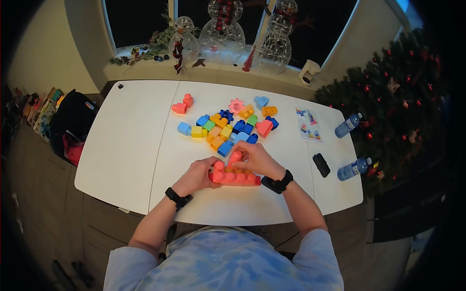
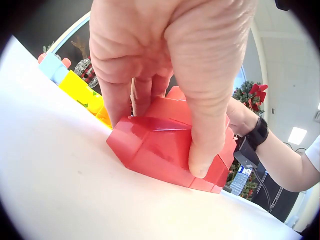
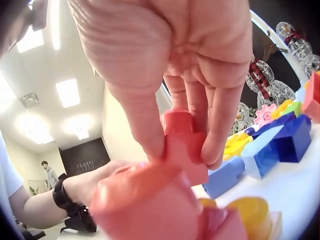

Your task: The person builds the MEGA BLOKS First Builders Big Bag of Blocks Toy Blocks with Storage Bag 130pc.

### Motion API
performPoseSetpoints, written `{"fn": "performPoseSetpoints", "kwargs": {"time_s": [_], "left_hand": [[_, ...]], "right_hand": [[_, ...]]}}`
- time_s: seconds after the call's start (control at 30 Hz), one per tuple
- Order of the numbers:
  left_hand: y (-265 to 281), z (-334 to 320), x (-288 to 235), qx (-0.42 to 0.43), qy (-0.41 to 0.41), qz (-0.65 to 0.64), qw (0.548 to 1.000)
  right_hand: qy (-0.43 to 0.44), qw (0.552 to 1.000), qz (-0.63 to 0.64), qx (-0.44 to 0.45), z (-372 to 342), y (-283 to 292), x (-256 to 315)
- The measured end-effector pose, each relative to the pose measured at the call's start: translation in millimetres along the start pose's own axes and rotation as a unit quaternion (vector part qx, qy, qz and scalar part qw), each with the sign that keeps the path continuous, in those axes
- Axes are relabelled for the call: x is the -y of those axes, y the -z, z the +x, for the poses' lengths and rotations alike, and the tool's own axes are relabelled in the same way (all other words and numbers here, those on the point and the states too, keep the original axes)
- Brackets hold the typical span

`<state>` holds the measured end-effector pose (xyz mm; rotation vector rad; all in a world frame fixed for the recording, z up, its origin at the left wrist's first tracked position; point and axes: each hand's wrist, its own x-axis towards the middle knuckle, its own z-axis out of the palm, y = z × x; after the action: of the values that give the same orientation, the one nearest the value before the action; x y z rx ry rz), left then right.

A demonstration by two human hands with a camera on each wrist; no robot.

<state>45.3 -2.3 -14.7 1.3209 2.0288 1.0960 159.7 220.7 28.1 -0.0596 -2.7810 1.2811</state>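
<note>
A long red block base (image 1: 236,179) with several round studs lies near the table's front edge. My left hand (image 1: 196,175) grips its left end; in the left wrist view the thumb and fingers of that hand (image 2: 155,60) straddle the red piece (image 2: 160,150). Between the thumb and fingers of my right hand (image 1: 259,160) is a small red block (image 1: 235,157), held upright over the back of the base. The right wrist view shows this block (image 3: 182,150) pinched by the right hand (image 3: 170,55), with yellow studs (image 3: 250,212) low beside it. Whether it touches the base is hidden.
Loose blue, yellow, green and red blocks (image 1: 225,132) spread behind the hands, with two red ones (image 1: 179,108) further left. At the right are a picture sheet (image 1: 308,124), a black case (image 1: 321,165) and two water bottles (image 1: 348,125). A decorated tree (image 1: 388,102) stands beyond the table's right edge.
</note>
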Motion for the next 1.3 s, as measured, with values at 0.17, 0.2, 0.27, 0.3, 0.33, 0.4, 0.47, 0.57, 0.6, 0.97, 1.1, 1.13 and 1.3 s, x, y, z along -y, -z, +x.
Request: {"fn": "performPoseSetpoints", "kwargs": {"time_s": [0.17, 0.2, 0.27, 0.3, 0.33, 0.4, 0.47, 0.57, 0.6, 0.97, 1.1, 1.13, 1.3], "left_hand": [[0.4, -0.3, 0.2, -0.004, -0.009, 0.012, 1.0], [-0.6, 0.2, 0.7, -0.008, -0.011, 0.01, 1.0], [-1.4, 0.4, 1.9, -0.009, -0.012, 0.012, 1.0], [-1.5, 0.5, 2.4, -0.009, -0.011, 0.013, 1.0], [-1.5, 0.6, 2.1, -0.009, -0.011, 0.013, 1.0], [-1.1, 0.5, 1.2, -0.007, -0.007, 0.019, 1.0], [-1.4, 0.5, 1.9, -0.006, -0.005, 0.016, 1.0], [-0.4, 0.4, -1.0, -0.003, 0.002, 0.016, 1.0], [0.3, 0.1, -2.8, 0.001, 0.005, 0.021, 1.0], [-4.1, 0.9, 3.2, -0.001, 0.0, -0.002, 1.0], [-0.3, -0.3, -2.1, 0.002, -0.007, 0.009, 1.0], [0.6, -0.9, -2.4, -0.007, -0.004, 0.014, 1.0], [-0.9, -1.3, -1.2, -0.004, -0.018, 0.033, 0.999]], "right_hand": [[0.013, 0.998, 0.061, 0.026, -2.6, -11.3, 1.3], [0.007, 0.998, 0.039, 0.04, -4.6, -8.9, 5.0], [0.002, 0.998, 0.016, 0.055, -6.1, -4.3, 12.5], [-0.002, 0.998, 0.026, 0.058, -6.4, -3.0, 13.8], [-0.006, 0.997, 0.038, 0.062, -6.8, -2.6, 14.1], [0.003, 0.997, 0.041, 0.06, -6.5, -7.3, 6.4], [0.014, 0.997, 0.044, 0.058, -5.3, -9.3, 4.1], [0.004, 0.997, 0.034, 0.069, -3.3, -10.4, 3.1], [0.014, 0.997, 0.034, 0.067, -2.9, -10.7, 2.0], [0.022, 0.994, -0.006, 0.103, 2.8, 8.3, -6.1], [0.032, 0.998, -0.056, -0.02, 48.2, 48.4, -9.9], [0.067, 0.991, -0.097, -0.065, 68.4, 53.1, -17.5], [0.105, 0.971, -0.212, -0.043, 176.4, 50.5, -1.1]]}}
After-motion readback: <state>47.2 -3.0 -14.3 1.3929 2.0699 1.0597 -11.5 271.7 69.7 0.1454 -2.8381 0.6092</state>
